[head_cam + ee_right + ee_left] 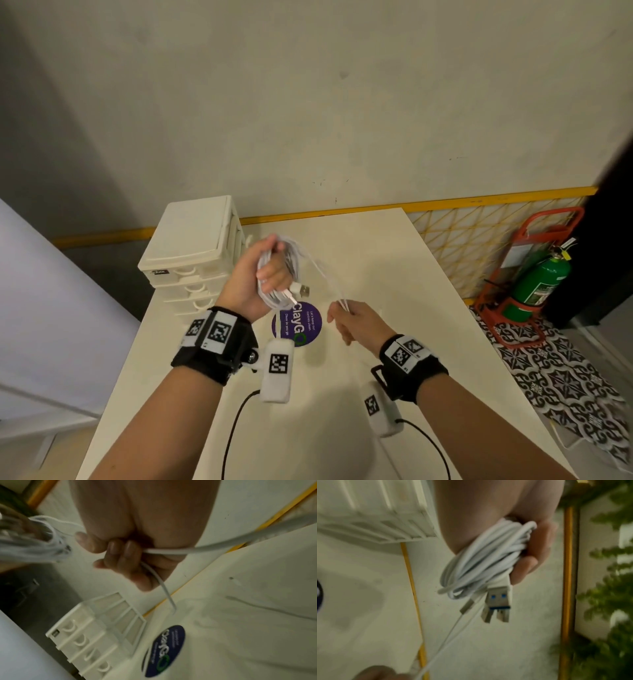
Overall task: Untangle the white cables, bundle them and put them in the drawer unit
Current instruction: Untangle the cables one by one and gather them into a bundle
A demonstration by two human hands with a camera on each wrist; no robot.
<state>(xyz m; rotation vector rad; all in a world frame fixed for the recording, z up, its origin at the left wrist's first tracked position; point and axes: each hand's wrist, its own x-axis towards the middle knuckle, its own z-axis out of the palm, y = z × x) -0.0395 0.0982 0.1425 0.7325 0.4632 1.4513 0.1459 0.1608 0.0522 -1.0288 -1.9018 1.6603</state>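
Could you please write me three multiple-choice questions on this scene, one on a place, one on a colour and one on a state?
1. Where does the drawer unit stand?
A. at the table's far left corner
B. on the floor
C. at the table's near right corner

2. What colour is the round sticker on the table?
A. red
B. purple
C. yellow

3. How is the cable bundle held?
A. lying loose on the table
B. gripped in the left hand, with strands running to the right hand
C. shut in a drawer

Answers:
1 A, the unit sits at the far left corner.
2 B, the sticker is purple with white lettering.
3 B, the left fingers curl round the coil while the right hand pinches the strands.
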